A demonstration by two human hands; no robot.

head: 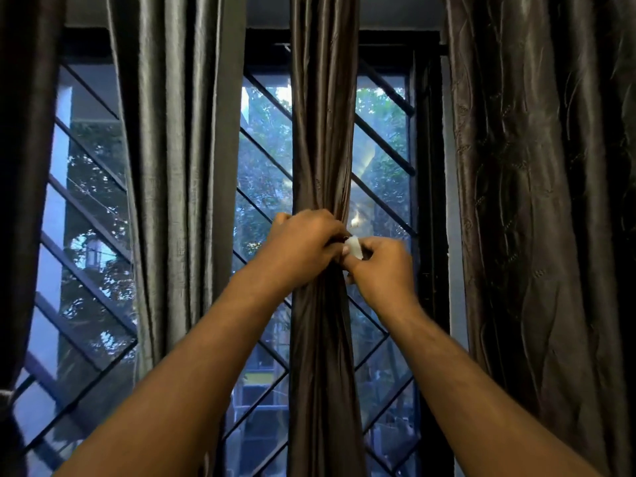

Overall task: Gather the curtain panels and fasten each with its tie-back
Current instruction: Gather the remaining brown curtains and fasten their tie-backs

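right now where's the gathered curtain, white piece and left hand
gathered curtain (pixel 321 132): head view, folds above the hands
white piece (pixel 354 247): head view, its exposed face
left hand (pixel 303 246): head view, back of hand

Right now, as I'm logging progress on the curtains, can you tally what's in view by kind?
Gathered panel: 1
Loose panels: 3 (far-left panel, grey panel, patterned panel)
Hands: 2 (left hand, right hand)
Small white piece, pinched by the right hand: 1
Total: 7
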